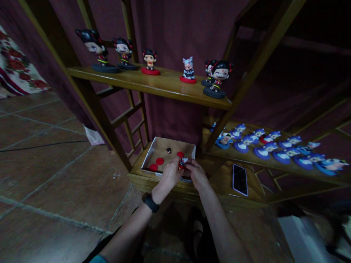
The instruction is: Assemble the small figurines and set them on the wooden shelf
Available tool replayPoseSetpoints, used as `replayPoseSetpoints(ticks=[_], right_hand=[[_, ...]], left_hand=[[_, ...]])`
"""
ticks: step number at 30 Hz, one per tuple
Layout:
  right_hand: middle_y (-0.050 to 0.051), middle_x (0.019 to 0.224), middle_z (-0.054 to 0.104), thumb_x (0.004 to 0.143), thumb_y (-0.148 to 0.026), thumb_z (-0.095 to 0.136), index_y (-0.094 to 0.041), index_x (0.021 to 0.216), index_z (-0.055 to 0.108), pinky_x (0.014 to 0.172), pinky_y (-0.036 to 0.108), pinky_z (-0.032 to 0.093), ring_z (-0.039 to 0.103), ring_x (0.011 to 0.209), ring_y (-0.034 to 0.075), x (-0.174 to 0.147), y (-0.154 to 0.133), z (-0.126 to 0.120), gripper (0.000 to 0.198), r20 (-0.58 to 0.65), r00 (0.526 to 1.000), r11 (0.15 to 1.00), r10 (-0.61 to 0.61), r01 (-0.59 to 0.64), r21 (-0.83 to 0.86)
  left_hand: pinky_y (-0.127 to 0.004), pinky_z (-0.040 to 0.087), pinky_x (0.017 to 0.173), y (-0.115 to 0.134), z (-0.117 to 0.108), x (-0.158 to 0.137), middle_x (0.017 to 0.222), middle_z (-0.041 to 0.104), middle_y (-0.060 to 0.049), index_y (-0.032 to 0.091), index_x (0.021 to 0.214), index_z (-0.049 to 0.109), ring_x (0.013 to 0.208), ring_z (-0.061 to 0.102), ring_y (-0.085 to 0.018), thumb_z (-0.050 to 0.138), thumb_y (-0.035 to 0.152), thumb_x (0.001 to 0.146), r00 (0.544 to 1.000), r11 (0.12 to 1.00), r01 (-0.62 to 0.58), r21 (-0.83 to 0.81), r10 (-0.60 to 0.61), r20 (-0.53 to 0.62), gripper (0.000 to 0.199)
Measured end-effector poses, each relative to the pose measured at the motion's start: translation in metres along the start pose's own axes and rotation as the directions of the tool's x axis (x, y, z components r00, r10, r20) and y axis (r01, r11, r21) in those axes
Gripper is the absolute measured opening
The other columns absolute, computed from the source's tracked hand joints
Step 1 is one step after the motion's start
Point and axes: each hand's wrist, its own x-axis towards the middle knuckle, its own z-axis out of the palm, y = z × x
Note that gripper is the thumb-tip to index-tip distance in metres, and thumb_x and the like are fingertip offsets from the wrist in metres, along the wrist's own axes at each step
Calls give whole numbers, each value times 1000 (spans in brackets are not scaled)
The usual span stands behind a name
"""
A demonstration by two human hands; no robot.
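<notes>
Over the right side of a shallow cardboard box [148,157], my left hand [170,172] and my right hand [196,173] meet at a small figurine [183,161]. Its top looks white and dark, with red just below it, partly hidden by my fingers. The fingers of both hands are closed on it. Inside the box lie several red discs [159,161] and a small dark figurine piece [168,150]. A dark watch [150,202] is on my left wrist.
A wooden shelf [170,84] above the box bears several figurines [150,60] on round bases. On a lower shelf to the right stand several blue-and-white figurines [265,150]. Below them lies a phone [240,179]. Wooden posts [255,69] frame the shelves.
</notes>
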Motion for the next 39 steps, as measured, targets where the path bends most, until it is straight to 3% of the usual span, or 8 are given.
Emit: replayPoseSetpoints(ticks=[5,8,13,16,20,27,34,39], right_hand=[[-3,74,66,56,-21,65,-21,76,61,61,26,46,59,66,13,-1,0,1,21,-13,1000,1000,-15,15,10],[-1,79,67,57,-25,67,-21,78,62,62,27,46,60,70,15,-2,-2,1,22,-19,1000,1000,-1,2,20],[1,83,68,57,-33,70,-22,80,62,62,28,47,61,71,16,-1,-3,0,27,-22,1000,998,22,-21,51],[0,81,68,57,-35,71,-22,80,62,62,28,48,62,71,17,0,-1,-1,28,-39,999,999,18,-16,37],[0,83,68,58,-35,71,-22,80,63,64,28,48,62,73,16,0,0,-1,27,-33,999,1000,-12,11,-16],[-1,85,67,60,-32,70,-23,84,64,73,28,47,59,82,16,-2,-6,3,26,-2,993,983,-119,117,-142],[-1,87,68,62,-32,69,-23,85,65,79,31,46,60,84,16,-1,-5,2,26,-14,991,985,-132,130,-113],[1,88,68,58,-33,72,-21,86,65,74,29,47,61,84,16,-1,-3,-1,31,-4,996,994,-85,84,-70]], left_hand=[[-25,40,62,-1,-1,1,79,62,-3,20,97,53,73,59,-18,56,13,68,1000,998,3,-55,-3,-5,30],[-24,42,62,-6,1,4,76,63,-2,19,98,56,70,59,-16,60,16,67,998,976,57,-210,-59,-2,32],[-24,44,59,-15,8,11,73,64,-2,14,103,59,64,58,-14,60,17,66,991,802,120,-586,-135,19,37],[-23,43,58,-12,5,12,65,62,0,11,104,60,59,55,-12,60,17,66,985,699,165,-696,-149,83,39],[-22,42,57,-9,2,11,62,61,1,11,100,62,56,53,-10,61,17,65,983,655,183,-733,-143,118,36],[-26,48,67,-15,11,13,78,66,-3,14,102,61,68,59,-14,62,11,61,988,724,138,-676,-144,48,41],[-29,48,72,-12,10,13,83,66,-4,12,97,58,72,59,-13,69,13,56,983,588,149,-795,-173,56,43],[-27,48,69,-11,6,13,76,67,-3,11,91,60,67,58,-12,73,14,52,978,553,189,-811,-177,107,41]])
